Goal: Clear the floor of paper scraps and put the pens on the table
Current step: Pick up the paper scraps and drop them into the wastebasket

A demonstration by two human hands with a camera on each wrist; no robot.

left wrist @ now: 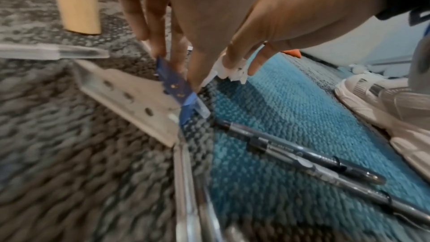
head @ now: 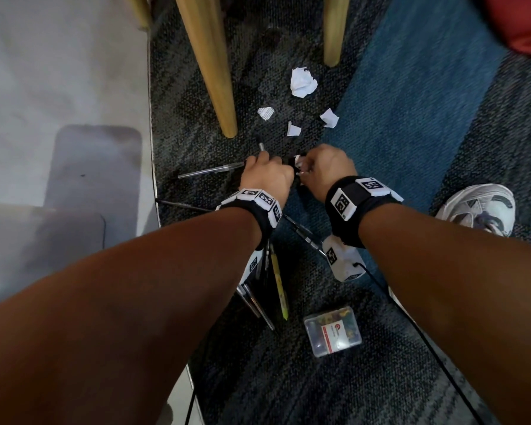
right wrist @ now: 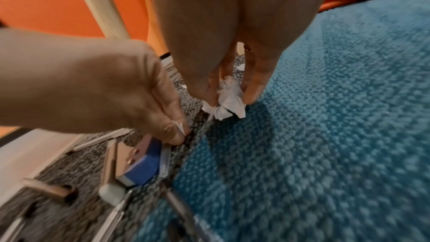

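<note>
Both hands are down at the carpet, side by side. My right hand (head: 307,168) pinches a crumpled white paper wad (right wrist: 232,106) between thumb and fingers (right wrist: 253,91). My left hand (head: 259,164) has its fingers curled and pinches a small white paper sliver (right wrist: 180,127) just above the floor. Several paper scraps (head: 302,82) lie farther ahead between the chair legs. A clear pen (head: 209,171) lies left of my left hand. Two dark pens (left wrist: 302,154) lie close behind the hands, and a yellow pen (head: 279,283) with others sits under my left wrist.
A blue and metal desk tool (right wrist: 137,161) lies right under my left hand. Wooden chair legs (head: 210,72) stand ahead. A clear plastic box (head: 333,334) of small items lies near me. My white shoe (head: 478,210) is at the right. The grey table top (head: 59,72) is at the left.
</note>
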